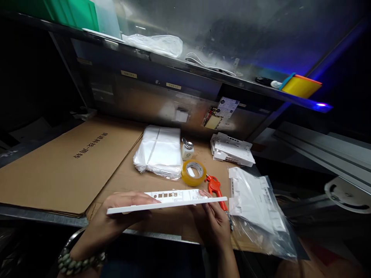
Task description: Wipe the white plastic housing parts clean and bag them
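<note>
I see the white plastic panel [166, 200] held nearly edge-on above the bench front, presumably for inspecting its slotted side. The left hand [116, 218] grips its 9 o'clock end; the right hand [213, 222] pinches its 3 o'clock end, red cutter [215, 186] just beyond

1. Flattened cardboard sheet [72, 162]: 1 line of dark printed Chinese characters, upside down to the camera, too small to read surely.
2. Yellowish label strips [129, 74] on the shelf front: print too small to read.
3. Round-edged sticker [228, 107] under the shelf: dense print, unreadable.
4. Nothing else legible.
</note>
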### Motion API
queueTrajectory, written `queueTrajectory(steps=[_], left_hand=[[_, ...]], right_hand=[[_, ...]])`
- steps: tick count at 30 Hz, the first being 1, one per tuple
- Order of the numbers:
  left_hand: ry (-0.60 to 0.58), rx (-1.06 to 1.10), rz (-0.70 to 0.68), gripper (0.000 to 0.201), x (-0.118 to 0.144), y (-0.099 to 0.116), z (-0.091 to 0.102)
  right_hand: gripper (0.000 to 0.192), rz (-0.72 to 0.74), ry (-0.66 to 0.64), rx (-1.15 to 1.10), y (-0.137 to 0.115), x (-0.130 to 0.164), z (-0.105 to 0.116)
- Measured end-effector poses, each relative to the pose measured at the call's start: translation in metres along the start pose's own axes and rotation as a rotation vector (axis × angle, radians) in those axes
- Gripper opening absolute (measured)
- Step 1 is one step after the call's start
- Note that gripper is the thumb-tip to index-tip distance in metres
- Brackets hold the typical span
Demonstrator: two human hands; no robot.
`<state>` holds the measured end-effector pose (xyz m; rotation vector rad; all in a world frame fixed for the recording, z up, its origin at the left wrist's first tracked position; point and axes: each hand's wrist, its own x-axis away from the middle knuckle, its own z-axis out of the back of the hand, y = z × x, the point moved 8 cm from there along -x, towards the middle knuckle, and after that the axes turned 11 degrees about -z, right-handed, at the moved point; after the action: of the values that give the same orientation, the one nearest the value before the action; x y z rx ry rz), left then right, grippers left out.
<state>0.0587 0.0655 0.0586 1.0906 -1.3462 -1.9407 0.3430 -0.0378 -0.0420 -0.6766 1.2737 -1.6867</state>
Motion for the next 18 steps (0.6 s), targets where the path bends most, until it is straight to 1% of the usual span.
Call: queueTrajectory(steps=[3,5,7,9,11,13,16,17,18], left_hand=[[0.002,-0.002,0.007,0.013,0.000,0.001,0.003],[0.027,-0.035,-0.005,0.016,0.002,0.000,0.011],[0.063,-0.080,-0.041,0.018,0.006,0.000,0.022],[0.142,-0.127,-0.056,0.017,0.012,0.000,0.036],[0.254,-0.166,-0.034,0.016,0.019,-0.001,0.052],[0.361,-0.198,-0.017,0.013,0.027,0.001,0.065],[0.449,-0.234,-0.063,0.008,0.033,0.007,0.078],[0.479,-0.253,-0.082,0.008,0.036,0.009,0.082],[0.502,-0.279,-0.103,0.011,0.038,0.011,0.087]], right_hand=[[0.034,0.016,-0.020,0.024,-0.006,-0.005,-0.001],[0.037,0.012,-0.035,0.057,-0.010,-0.014,-0.001],[0.043,-0.013,-0.002,0.099,-0.014,-0.028,0.003],[0.047,-0.044,0.076,0.180,-0.020,-0.047,0.009],[0.048,-0.063,0.143,0.287,-0.029,-0.070,0.009],[0.042,-0.075,0.144,0.406,-0.039,-0.095,0.001],[0.020,-0.117,0.091,0.585,-0.047,-0.129,-0.022],[0.015,-0.135,0.074,0.639,-0.047,-0.137,-0.030],[0.016,-0.153,0.061,0.682,-0.047,-0.143,-0.038]])
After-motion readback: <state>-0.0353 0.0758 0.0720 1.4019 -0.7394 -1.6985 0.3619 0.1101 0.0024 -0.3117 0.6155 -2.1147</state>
